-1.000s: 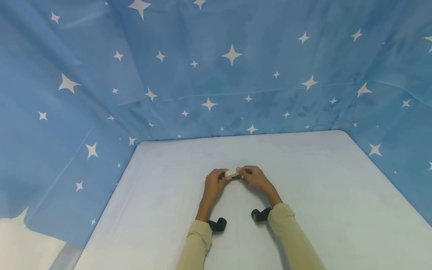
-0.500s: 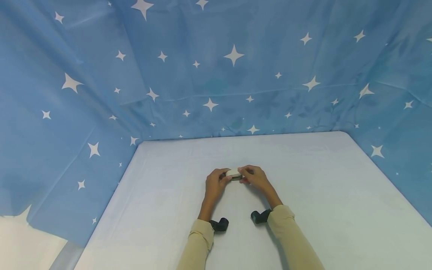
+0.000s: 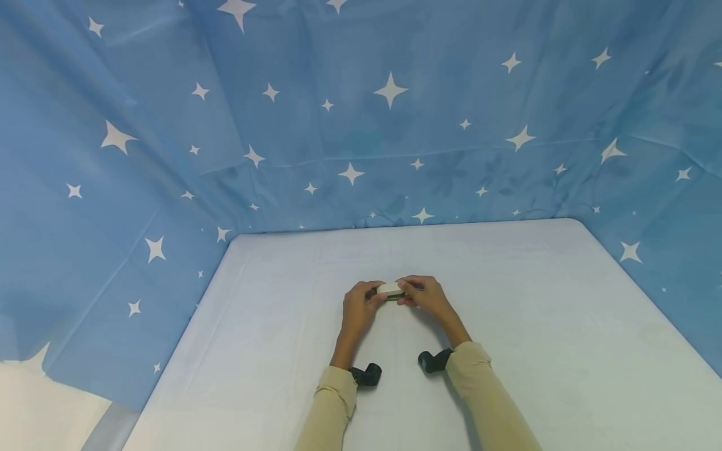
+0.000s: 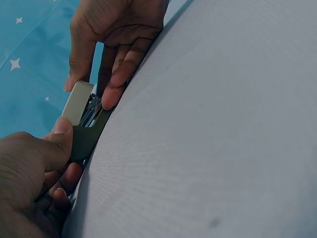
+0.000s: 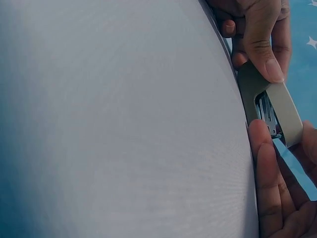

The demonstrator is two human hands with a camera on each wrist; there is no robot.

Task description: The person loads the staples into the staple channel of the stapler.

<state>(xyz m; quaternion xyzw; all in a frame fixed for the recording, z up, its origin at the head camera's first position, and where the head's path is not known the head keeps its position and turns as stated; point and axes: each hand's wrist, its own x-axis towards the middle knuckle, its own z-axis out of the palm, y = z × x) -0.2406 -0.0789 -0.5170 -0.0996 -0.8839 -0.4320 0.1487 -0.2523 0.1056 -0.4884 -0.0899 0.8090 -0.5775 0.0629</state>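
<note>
A small stapler (image 3: 390, 289) with a cream top and a dark green base is between my two hands, just over the white table. My left hand (image 3: 359, 308) grips its rear end, thumb on the side in the left wrist view. My right hand (image 3: 429, 295) holds the front end, thumb on the cream top (image 4: 79, 102) and fingertips by the green base (image 4: 84, 141). The metal inside (image 5: 267, 114) shows in the gap between top and base. The left hand's fingers are partly hidden behind the stapler.
The white table (image 3: 282, 300) spreads around the hands. A blue curtain with white stars (image 3: 361, 125) hangs behind it and along both sides. Each wrist wears a black camera, the left camera (image 3: 368, 375) and the right camera (image 3: 433, 361).
The right hand's fingers have shifted around the stapler's front end, with fingertips now lower beneath it. The left hand keeps its grip, almost still.
</note>
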